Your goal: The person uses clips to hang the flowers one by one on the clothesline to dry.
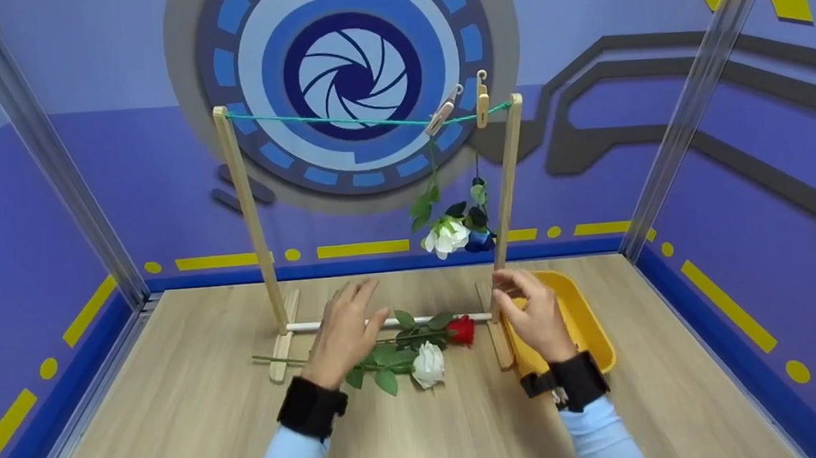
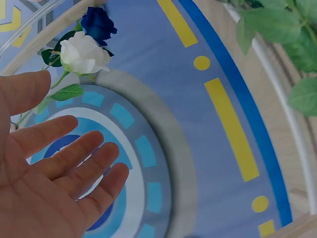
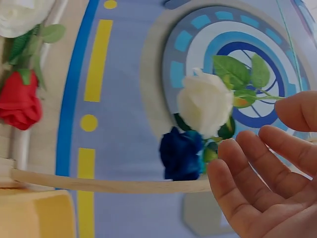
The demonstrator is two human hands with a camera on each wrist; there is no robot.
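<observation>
My left hand hovers with spread, relaxed fingers above the stems of two roses on the table. Of these, the red rose lies near the rack's white bottom bar, and the white rose lies in front of it. My right hand is held, fingers loose and empty, over the left side of the yellow tray. From the green string a second white rose hangs head down by a clothespin. Beside it hangs a blue rose, below another clothespin.
The wooden rack's left post and right post stand on feet on the table. A white bar joins them low down. Behind is a blue printed wall, with metal corner posts at either side.
</observation>
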